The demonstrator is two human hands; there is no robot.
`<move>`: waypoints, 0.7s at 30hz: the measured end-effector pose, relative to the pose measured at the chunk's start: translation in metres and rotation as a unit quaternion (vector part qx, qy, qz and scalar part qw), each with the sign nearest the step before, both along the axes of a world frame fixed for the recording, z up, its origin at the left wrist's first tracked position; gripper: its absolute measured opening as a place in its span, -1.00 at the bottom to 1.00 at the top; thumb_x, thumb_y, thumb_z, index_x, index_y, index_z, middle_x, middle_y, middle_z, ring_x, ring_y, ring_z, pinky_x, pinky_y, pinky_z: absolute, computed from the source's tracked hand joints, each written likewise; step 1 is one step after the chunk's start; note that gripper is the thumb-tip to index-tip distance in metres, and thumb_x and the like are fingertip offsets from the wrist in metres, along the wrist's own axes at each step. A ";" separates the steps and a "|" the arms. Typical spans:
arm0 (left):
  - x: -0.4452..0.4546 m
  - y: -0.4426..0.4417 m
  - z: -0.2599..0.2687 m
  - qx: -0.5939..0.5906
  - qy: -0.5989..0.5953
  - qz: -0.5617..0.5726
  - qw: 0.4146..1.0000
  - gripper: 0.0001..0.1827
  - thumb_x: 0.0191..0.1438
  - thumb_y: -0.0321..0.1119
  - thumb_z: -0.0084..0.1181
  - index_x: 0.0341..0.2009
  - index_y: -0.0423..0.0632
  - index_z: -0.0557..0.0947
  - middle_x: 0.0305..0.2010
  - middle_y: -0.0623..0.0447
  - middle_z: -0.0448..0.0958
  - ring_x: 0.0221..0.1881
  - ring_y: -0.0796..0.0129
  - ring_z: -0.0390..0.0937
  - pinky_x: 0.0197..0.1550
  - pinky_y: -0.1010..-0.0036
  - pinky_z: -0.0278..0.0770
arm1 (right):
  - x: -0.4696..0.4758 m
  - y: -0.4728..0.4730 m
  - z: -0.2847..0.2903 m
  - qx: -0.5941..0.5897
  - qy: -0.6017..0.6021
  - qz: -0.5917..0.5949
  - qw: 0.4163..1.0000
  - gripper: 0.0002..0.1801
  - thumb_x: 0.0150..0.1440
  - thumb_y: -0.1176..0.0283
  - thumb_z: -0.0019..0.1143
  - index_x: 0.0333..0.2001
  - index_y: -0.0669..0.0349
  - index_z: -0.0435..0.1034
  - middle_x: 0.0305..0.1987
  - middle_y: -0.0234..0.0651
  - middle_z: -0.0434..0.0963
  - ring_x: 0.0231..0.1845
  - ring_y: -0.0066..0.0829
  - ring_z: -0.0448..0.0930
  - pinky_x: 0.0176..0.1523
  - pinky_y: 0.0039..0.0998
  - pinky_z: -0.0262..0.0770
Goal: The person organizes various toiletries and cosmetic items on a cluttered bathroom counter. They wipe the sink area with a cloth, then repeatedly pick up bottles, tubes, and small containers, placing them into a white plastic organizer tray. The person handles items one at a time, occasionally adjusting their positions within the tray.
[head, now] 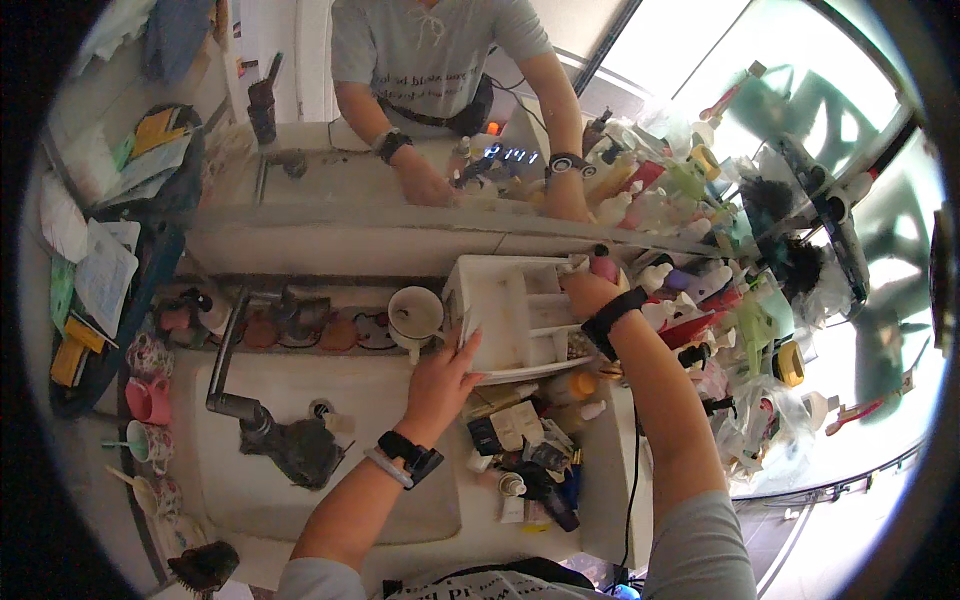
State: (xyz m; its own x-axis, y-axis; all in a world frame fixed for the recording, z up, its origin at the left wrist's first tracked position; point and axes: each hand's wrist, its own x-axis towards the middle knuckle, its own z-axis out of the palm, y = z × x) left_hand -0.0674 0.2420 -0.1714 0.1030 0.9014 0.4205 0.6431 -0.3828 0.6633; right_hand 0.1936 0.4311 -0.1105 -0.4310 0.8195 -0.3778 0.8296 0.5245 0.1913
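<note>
A white plastic organizer with several compartments stands tilted on the counter beside the sink. My left hand holds its near left corner, fingers spread along the side wall. My right hand is at its far right end, with the fingertips partly hidden. A pink bottle with a dark cap stands just beyond those fingers; whether they touch it is unclear. Small items sit in the organizer's near right compartment. A white mug stands close to its left side.
Left of me is a white sink with a dark faucet. Loose bottles and boxes lie on the counter before me. Toiletries crowd the right side. Several cups line the left edge. A mirror spans the back.
</note>
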 end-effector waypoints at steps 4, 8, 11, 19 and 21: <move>0.001 -0.002 0.005 0.013 -0.011 0.005 1.000 -0.28 -0.06 -0.31 0.26 0.23 0.12 0.31 0.25 -0.07 0.29 -0.30 0.17 0.56 -0.27 0.31 0.51 | 0.030 0.028 -0.055 0.077 -0.044 0.017 0.996 -0.58 -0.09 0.39 -0.02 -0.10 0.25 0.41 -0.08 -0.06 0.54 0.01 -0.14 0.52 0.07 0.02 0.31; -0.005 -0.005 0.001 -0.033 -0.009 0.010 0.999 -0.28 -0.04 -0.30 0.25 0.25 0.12 0.30 0.23 -0.09 0.29 -0.20 0.12 0.53 -0.22 0.30 0.51 | -0.015 -0.001 -0.028 0.149 0.037 -0.011 0.988 -0.60 -0.11 0.39 0.01 -0.12 0.21 0.44 -0.07 -0.11 0.54 0.00 -0.08 0.51 0.08 0.01 0.32; 0.001 -0.001 0.006 -0.074 -0.019 -0.022 0.997 -0.25 -0.04 -0.29 0.26 0.27 0.11 0.27 0.18 -0.13 0.34 -0.07 0.00 0.48 -0.12 0.25 0.50 | 0.011 0.009 -0.039 0.172 0.053 -0.016 0.984 -0.60 -0.14 0.39 0.04 -0.15 0.18 0.46 -0.07 -0.16 0.54 0.00 -0.09 0.50 0.09 -0.04 0.32; -0.002 0.002 -0.006 -0.001 -0.006 0.009 1.000 -0.25 -0.09 -0.26 0.28 0.23 0.12 0.30 0.26 -0.09 0.27 -0.27 0.05 0.52 -0.26 0.25 0.51 | -0.012 0.013 0.024 -0.005 -0.021 -0.004 1.000 -0.47 -0.35 0.43 0.19 -0.15 0.19 0.46 -0.16 -0.11 0.57 -0.06 -0.09 0.54 -0.04 -0.24 0.47; 0.000 0.001 -0.005 -0.008 0.008 0.009 1.000 -0.25 -0.10 -0.27 0.28 0.23 0.11 0.30 0.26 -0.10 0.26 -0.27 0.05 0.52 -0.26 0.26 0.51 | -0.014 0.011 0.020 -0.048 -0.050 -0.028 0.997 -0.45 -0.35 0.42 0.20 -0.13 0.22 0.45 -0.14 -0.07 0.56 -0.06 -0.09 0.55 -0.04 -0.24 0.48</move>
